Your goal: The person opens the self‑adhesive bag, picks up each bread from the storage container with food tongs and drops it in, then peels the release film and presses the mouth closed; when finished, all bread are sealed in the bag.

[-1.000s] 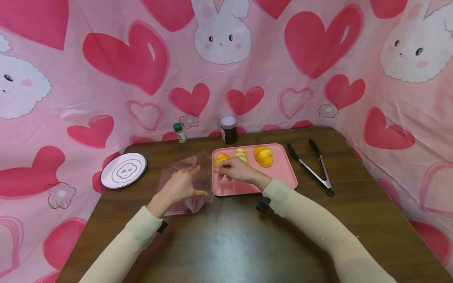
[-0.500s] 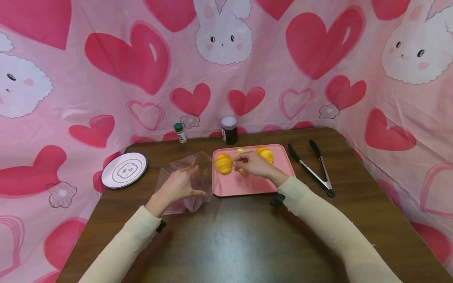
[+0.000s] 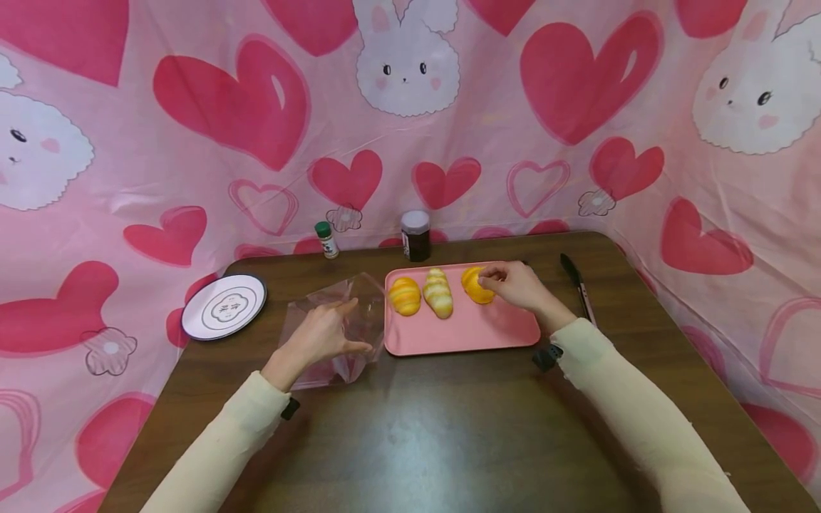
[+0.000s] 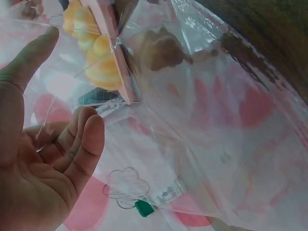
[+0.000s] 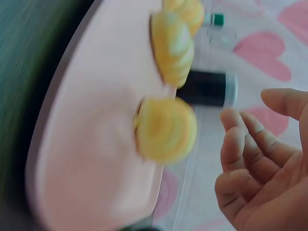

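Observation:
My left hand [image 3: 317,338] is at a clear plastic bag [image 3: 368,306], thumb and index finger spread apart along its plastic. In the left wrist view its other fingers bend loosely and the film [image 4: 231,120] stretches beyond them. My right hand [image 3: 518,286] hovers over the right end of a pink tray [image 3: 462,335], holding nothing, its fingers loosely bent. Beside it lies a round yellow bread roll [image 3: 476,286], partly covered in the head view but apart from the fingers in the right wrist view. A pale croissant-shaped bread [image 3: 438,293] and another yellow roll [image 3: 405,296] lie further left.
Right of the tray lie metal tongs with black tips [image 3: 569,267], one arm hidden by my right hand. A dark jar [image 3: 415,236] and a green-capped shaker [image 3: 326,241] stand at the table's back edge. A white plate [image 3: 224,308] lies at the left.
My right hand has moved from the tray's left side across the breads to its right end, uncovering the left two and covering part of the tongs. The left hand stays at the bag.

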`<state>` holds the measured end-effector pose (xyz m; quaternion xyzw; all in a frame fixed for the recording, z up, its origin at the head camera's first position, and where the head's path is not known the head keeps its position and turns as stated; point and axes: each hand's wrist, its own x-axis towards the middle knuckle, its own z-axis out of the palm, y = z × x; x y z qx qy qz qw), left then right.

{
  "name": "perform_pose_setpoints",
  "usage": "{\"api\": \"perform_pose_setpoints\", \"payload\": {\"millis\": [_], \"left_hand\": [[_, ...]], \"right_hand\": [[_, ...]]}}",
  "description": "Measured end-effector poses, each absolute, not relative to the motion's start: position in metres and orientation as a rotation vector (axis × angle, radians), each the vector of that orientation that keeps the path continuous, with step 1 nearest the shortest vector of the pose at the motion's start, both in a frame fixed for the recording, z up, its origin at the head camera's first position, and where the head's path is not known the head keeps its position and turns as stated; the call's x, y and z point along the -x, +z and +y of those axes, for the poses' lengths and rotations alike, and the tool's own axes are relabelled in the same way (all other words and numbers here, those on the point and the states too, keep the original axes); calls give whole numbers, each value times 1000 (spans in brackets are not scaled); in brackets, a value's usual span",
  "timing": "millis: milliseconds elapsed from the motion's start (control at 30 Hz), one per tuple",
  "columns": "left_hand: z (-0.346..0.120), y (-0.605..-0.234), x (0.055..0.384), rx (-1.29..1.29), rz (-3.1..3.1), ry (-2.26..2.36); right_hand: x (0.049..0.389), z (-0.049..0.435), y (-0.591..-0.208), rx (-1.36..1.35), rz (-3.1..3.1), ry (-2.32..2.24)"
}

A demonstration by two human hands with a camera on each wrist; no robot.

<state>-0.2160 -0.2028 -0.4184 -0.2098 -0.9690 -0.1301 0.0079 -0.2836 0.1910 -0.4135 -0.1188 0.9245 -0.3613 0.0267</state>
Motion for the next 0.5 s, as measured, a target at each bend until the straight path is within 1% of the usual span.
{"api": "perform_pose_setpoints", "payload": {"millis": [500], "left_hand": [[-201,-418,218,622,-3070,-403]], "right_hand": [[278,281,-418,98,3025,-829]]}}
